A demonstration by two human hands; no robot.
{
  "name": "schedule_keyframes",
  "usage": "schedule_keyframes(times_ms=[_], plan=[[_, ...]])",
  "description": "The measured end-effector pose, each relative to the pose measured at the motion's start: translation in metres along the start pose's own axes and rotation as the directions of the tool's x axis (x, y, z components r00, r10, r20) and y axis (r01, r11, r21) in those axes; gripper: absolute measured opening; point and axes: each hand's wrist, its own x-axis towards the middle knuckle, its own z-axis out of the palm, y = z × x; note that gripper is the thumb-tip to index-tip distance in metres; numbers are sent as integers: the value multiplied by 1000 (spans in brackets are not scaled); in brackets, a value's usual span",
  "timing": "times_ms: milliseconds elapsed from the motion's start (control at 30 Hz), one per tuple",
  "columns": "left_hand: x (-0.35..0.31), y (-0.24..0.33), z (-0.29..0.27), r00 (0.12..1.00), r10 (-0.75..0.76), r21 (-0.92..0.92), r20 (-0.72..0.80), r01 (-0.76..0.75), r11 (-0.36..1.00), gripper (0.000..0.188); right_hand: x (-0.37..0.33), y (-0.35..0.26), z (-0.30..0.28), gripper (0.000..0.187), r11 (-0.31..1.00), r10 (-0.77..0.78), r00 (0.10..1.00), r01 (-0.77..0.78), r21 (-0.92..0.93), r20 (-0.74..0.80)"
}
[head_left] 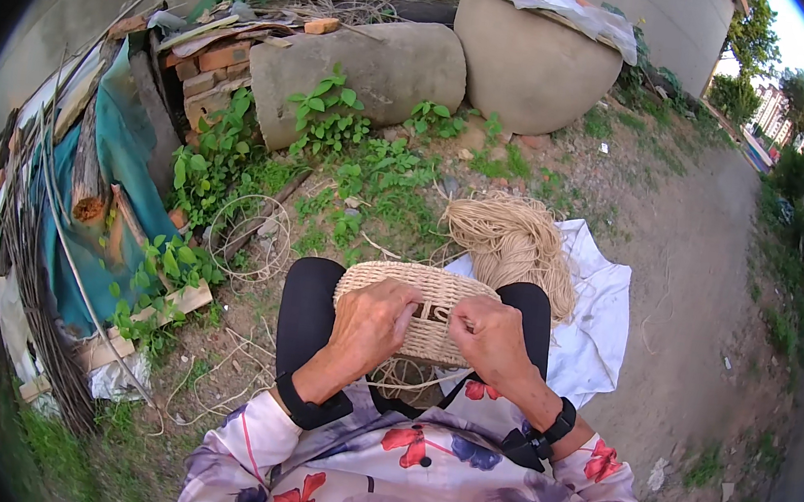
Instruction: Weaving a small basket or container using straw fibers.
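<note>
A tan woven basket [426, 342] rests across my knees, its weave tight and ribbed. Between my hands a small dark gap shows in the weave. Over the left part of the basket lies my left hand [376, 320], its fingers curled in at the weave beside the gap. My right hand [492, 335] is closed at the right side, thumb and fingers pinched together; what it pinches is hidden. Just beyond my right knee sits a large hank of tan cord [513, 249], spread on a white cloth [595, 318].
Loose coils of cord [252, 239] lie on the ground to the left. Farther left is a pile of sticks and logs [86, 166] with a teal tarp [115, 248]. A concrete cylinder [373, 69] and a big clay vat [542, 64] stand ahead. A dirt path [697, 275] runs along the right.
</note>
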Motion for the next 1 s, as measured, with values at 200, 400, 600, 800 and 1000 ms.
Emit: schedule_keyframes(times_ms=[200,400,600,800,1000], plan=[[2,-6,4,992,74,149,103,-89,985,8,3,-7,23,10,988,103,991,-93,-121,82],[2,-9,-2,972,106,214,211,-151,965,4,11,-10,10,14,522,451,664,-738,428,596],[12,-12,-7,927,148,254,346,-244,936,6,6,-7,16,21,217,502,600,-785,581,623],[21,-15,-3,884,170,267,435,-307,914,8,6,-3,12,26,166,472,588,-791,589,657],[22,-18,-22,936,218,191,277,-276,942,12,4,-19,-24,25,985,-138,936,97,-141,-322]])
